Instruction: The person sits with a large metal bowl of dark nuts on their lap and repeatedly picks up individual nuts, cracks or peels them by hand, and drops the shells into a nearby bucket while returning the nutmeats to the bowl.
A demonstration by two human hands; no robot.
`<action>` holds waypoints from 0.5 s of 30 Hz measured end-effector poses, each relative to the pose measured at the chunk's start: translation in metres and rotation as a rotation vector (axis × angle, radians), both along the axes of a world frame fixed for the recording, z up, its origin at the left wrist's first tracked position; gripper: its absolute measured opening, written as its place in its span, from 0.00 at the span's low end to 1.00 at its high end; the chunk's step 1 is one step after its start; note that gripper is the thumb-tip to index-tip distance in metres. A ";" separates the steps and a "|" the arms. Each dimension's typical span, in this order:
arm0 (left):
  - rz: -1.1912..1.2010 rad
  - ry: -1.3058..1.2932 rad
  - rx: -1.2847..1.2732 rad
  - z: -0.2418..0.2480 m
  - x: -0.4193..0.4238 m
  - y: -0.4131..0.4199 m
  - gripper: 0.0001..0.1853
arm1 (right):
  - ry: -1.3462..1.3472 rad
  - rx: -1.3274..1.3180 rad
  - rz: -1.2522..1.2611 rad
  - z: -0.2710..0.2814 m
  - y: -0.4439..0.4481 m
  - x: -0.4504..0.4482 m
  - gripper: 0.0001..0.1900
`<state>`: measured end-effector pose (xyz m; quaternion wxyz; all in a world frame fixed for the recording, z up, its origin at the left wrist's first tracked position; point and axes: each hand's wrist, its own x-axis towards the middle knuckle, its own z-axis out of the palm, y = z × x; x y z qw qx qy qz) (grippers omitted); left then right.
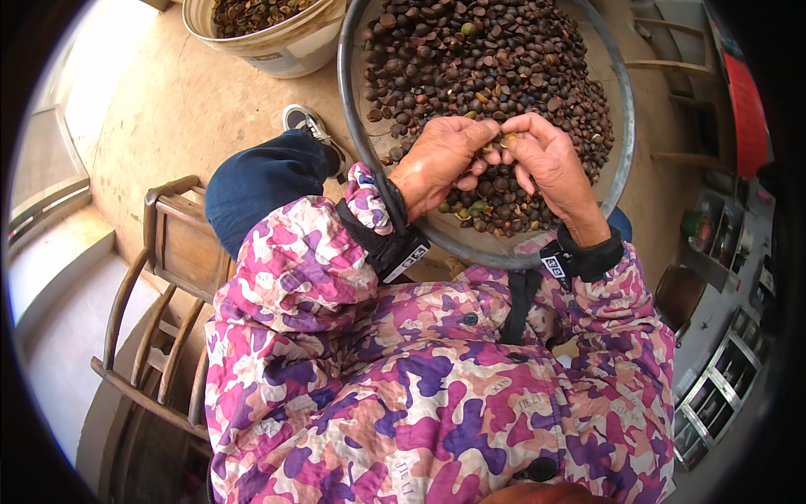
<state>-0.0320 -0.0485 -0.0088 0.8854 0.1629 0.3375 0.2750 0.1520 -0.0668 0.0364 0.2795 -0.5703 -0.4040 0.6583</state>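
Note:
My left hand and my right hand meet over a large round sieve with a grey rim and a mesh base. Between the thumb and fingers of my right hand is a small yellow-brown husk piece. The curled fingers of my left hand pinch at its left side, with more brownish bits partly hidden among the fingertips. Below both hands spreads a thick heap of dark brown seeds, some rounded and some split. A few greenish pods lie at the near edge of the heap.
A whitish plastic bucket holding brown-green husks stands beyond the sieve on the left. Close by my left side is a wooden chair. More wooden furniture stands at right, with metal-framed shelving farther down.

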 end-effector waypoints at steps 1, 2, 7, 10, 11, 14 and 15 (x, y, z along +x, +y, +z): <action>0.035 0.029 -0.026 -0.001 -0.001 0.001 0.14 | -0.001 0.025 0.009 -0.001 0.000 -0.001 0.10; 0.070 0.058 -0.053 -0.001 -0.001 0.002 0.14 | -0.046 0.059 -0.045 0.000 0.001 -0.002 0.10; 0.053 0.056 -0.125 0.000 0.000 0.003 0.20 | -0.204 0.244 0.120 0.018 0.003 -0.009 0.15; 0.013 0.020 -0.151 0.002 -0.002 0.004 0.20 | -0.394 0.433 0.260 0.016 0.026 0.003 0.16; 0.011 0.016 -0.179 0.002 -0.004 0.004 0.16 | -0.520 0.447 0.126 0.011 0.046 0.014 0.15; -0.008 0.051 -0.143 0.002 -0.005 0.005 0.13 | -0.758 0.442 -0.079 -0.019 0.101 0.060 0.15; -0.005 0.027 -0.153 0.002 -0.005 0.005 0.11 | -0.757 0.483 -0.015 -0.035 0.111 0.074 0.15</action>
